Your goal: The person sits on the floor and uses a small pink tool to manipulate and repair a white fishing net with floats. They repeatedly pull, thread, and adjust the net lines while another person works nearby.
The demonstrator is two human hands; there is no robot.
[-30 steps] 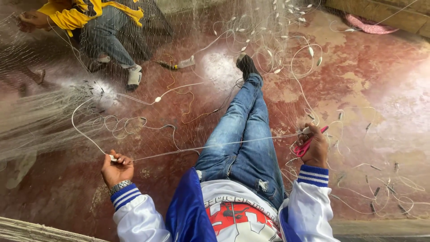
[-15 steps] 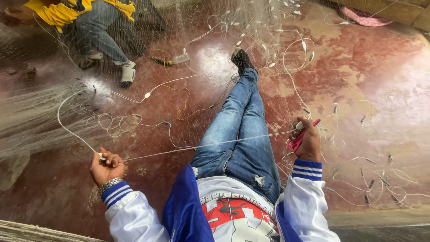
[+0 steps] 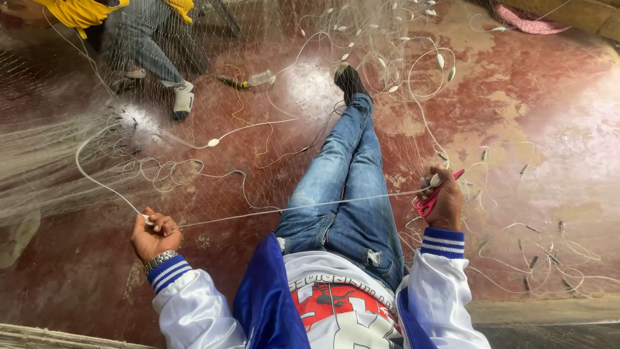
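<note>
I sit on the floor with my legs in blue jeans (image 3: 352,187) stretched forward. A white cord (image 3: 290,208) runs taut across my lap between both hands. My left hand (image 3: 154,234) is closed on the cord's left end, a watch on its wrist. My right hand (image 3: 444,199) grips the cord's right end together with red-handled scissors (image 3: 431,199). A fine fishing net (image 3: 194,129) with small white floats spreads over the red floor ahead.
Another person in yellow top and jeans (image 3: 139,39) sits at the far left on the net. A bunched pile of net (image 3: 39,161) lies at left. A small bottle (image 3: 258,79) lies ahead. Loose cord loops with weights (image 3: 536,258) lie at right.
The view has shifted slightly; both hands hold the cord taut as before, with the right hand a little lower and nearer my knee.
</note>
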